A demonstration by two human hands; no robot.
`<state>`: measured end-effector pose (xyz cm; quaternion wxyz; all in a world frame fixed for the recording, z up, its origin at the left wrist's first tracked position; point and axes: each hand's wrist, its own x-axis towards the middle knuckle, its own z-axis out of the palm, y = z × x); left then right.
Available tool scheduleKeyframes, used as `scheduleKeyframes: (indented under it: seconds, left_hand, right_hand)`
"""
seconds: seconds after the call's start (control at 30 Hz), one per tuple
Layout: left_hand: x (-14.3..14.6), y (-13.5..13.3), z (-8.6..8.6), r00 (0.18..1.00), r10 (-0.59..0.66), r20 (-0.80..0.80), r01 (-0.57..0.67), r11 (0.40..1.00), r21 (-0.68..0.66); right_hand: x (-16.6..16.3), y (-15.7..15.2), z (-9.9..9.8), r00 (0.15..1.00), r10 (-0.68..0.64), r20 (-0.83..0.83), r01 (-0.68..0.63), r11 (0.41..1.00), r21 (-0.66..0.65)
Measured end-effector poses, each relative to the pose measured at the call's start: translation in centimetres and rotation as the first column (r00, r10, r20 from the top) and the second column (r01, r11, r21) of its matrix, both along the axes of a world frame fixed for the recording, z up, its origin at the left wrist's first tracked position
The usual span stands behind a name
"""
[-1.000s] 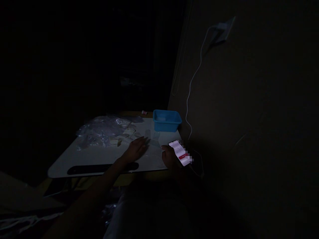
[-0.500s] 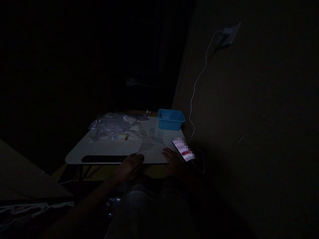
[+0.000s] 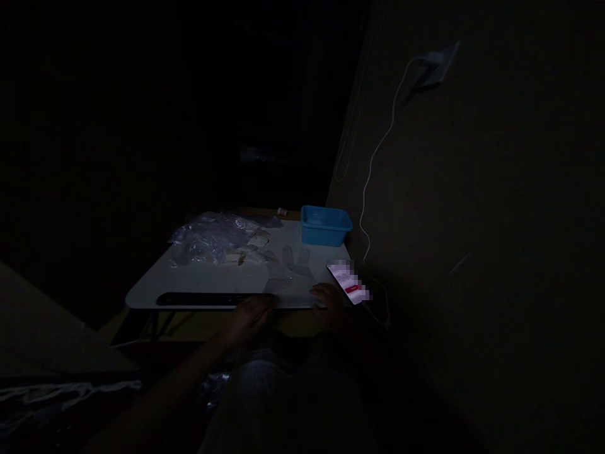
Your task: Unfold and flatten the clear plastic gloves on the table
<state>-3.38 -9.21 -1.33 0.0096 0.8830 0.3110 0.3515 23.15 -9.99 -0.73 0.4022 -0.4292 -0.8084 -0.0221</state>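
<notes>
The scene is very dim. My left hand [image 3: 250, 315] rests at the near edge of the white folding table [image 3: 189, 277], by the right end of its black slot; its fingers reach out, somewhat blurred, around nothing I can see. Farther right, my right hand [image 3: 329, 306] lies on the same edge with fingers apart, close to a lit phone [image 3: 347, 282] lying screen up. Faint grey shapes show on the tabletop beyond my hands; I cannot tell whether they are shadows or clear film. A heap of clear plastic bags [image 3: 212, 236] covers the table's far left.
At the far right corner stands a blue plastic basket [image 3: 325, 236]. A small pale roll or cup [image 3: 282, 212] sits behind the table. A white charging cable [image 3: 371, 164] hangs from the wall socket [image 3: 437, 66] down toward the phone's side, along the right wall.
My left hand has shifted slightly down and right at the table edge, and my right fingers have drawn back and curved a little. The grey shapes on the tabletop have changed outline.
</notes>
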Motion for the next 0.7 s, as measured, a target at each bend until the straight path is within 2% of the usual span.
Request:
scheduleKeyframes:
  seconds: [0.13,0.3,0.5,0.6,0.7]
  left_hand:
    - [0.0,-0.3,0.8,0.997,0.044,0.064,-0.039,0.996,-0.084]
    - [0.3,0.5,1.2,0.991,0.114,0.07,-0.104,0.987,-0.124]
    - [0.9,1.8,1.4,0.986,0.06,0.155,-0.026,0.976,-0.218]
    - [1.0,1.6,2.1,0.968,0.103,0.228,-0.025,0.946,-0.323]
    - [1.2,1.5,2.9,0.942,0.154,0.297,0.0,0.887,-0.461]
  right_hand:
    - [-0.3,0.7,0.8,0.994,0.026,-0.107,-0.029,0.999,-0.031]
    - [0.1,0.5,1.7,0.979,0.018,-0.202,-0.054,0.984,-0.172]
    - [0.9,0.2,1.6,0.983,-0.009,-0.181,-0.049,0.949,-0.31]
    - [1.1,0.2,1.5,0.987,-0.044,-0.156,-0.015,0.934,-0.356]
    - [0.9,0.6,1.9,0.985,-0.102,-0.137,0.046,0.93,-0.363]
